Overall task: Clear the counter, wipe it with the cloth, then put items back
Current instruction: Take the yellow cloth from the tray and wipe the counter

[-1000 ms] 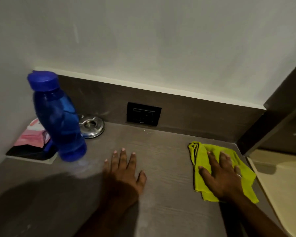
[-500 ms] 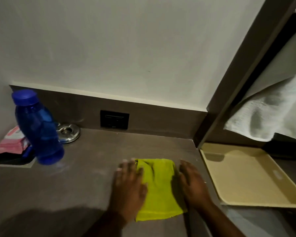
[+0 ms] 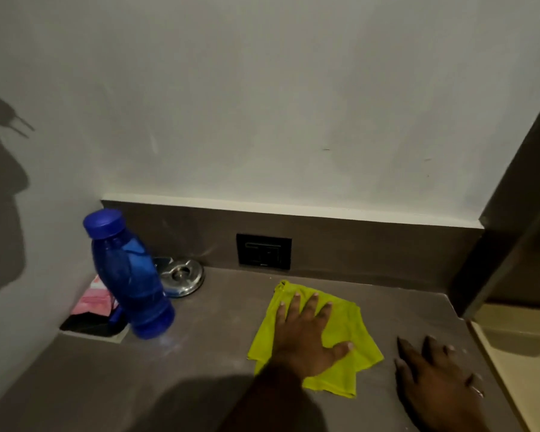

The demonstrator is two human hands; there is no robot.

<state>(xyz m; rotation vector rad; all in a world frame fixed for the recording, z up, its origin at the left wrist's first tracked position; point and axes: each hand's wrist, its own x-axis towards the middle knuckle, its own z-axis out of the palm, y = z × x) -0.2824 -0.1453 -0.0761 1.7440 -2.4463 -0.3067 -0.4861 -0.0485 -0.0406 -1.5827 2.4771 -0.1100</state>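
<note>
Yellow cloth [image 3: 349, 335] under left hand [image 3: 306, 341] | right hand [image 3: 434, 375] near counter [image 3: 200, 353] edge

The left hand [image 3: 306, 335] lies flat, fingers spread, on a yellow-green cloth [image 3: 346, 335] spread on the brown desk [image 3: 219, 338]. The right hand [image 3: 437, 378] rests palm down on the bare desk just right of the cloth, a ring on one finger. At the far left corner stands a blue bottle [image 3: 131, 275], with a metal ashtray [image 3: 181, 277] behind it and pink packets [image 3: 92, 302] beside it. A black socket [image 3: 264, 251] sits in the backsplash.
</note>
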